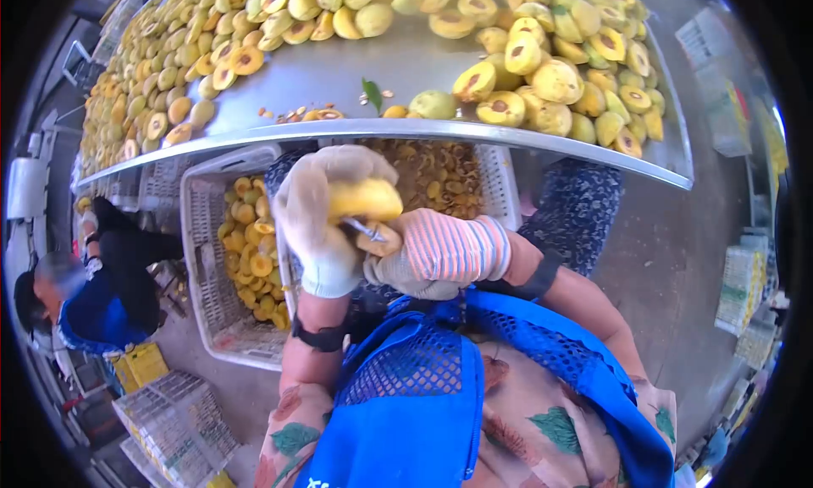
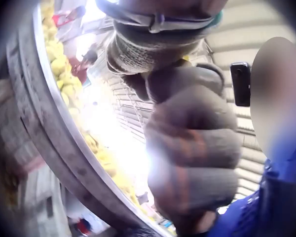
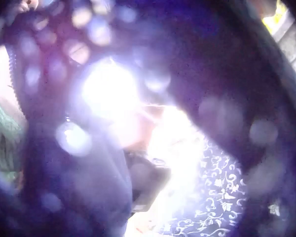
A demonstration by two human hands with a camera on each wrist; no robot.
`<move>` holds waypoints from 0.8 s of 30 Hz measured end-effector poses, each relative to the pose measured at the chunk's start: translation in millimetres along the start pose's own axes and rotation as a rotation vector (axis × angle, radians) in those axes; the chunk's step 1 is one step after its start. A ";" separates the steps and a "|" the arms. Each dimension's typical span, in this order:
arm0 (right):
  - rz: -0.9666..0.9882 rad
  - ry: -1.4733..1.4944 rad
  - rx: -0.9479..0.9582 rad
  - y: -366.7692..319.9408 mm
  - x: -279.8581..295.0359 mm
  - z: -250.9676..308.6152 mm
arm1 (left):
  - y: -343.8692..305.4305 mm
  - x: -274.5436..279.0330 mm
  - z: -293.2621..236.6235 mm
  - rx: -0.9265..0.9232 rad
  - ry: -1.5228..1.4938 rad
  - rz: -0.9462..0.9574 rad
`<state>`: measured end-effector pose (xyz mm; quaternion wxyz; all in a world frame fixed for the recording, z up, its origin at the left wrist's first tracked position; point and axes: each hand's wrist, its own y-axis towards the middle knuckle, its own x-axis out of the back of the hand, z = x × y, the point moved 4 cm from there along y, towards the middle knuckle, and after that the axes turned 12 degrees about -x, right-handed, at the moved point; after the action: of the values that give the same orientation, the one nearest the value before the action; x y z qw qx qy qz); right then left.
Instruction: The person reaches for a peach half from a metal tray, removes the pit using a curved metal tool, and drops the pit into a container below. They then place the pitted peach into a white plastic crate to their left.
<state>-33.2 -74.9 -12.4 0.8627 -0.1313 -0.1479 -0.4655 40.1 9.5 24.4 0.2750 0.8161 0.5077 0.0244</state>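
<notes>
In the head view, my gloved left hand (image 1: 318, 209) holds a yellow peach piece (image 1: 364, 199), its fingers bent over the fruit's back. Facing it just below is my right hand (image 1: 453, 247), in a striped knit glove and curled round a small metal-bladed tool (image 1: 366, 229). The blade sits close under the peach, and a tan, rounded part (image 1: 380, 239) shows beside it. Curled glove fingers (image 2: 195, 153) with orange bands fill the middle of the left wrist view. Glare and dark cloth cover the right wrist view, hiding the work.
A metal table (image 1: 322, 71) bears heaps of whole and halved peaches (image 1: 555, 82). Below its edge stand a white crate (image 1: 203, 268) of peach halves and another crate (image 1: 500, 179) with scraps. Another person (image 1: 102, 297) sits at left, near stacked crates (image 1: 178, 416).
</notes>
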 end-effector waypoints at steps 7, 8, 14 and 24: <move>-0.443 0.210 -0.125 -7.2 -1.6 3.0 | -7.1 5.6 16.5 0.506 -0.481 -0.589; -0.392 0.351 -0.268 -9.9 4.2 -4.1 | -6.1 12.7 17.4 0.491 -0.473 -0.586; -0.464 -0.287 -0.837 -38.4 29.0 -102.0 | -16.9 174.0 -2.2 0.108 0.342 -0.748; -0.220 -0.030 -0.856 -23.6 -9.7 -115.9 | 73.6 -44.2 77.1 0.013 1.221 0.541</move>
<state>-42.8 -122.2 -120.8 0.6736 -0.4672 0.0325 -0.5718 103.3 -85.0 4.5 -0.0827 0.7560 0.3496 0.5472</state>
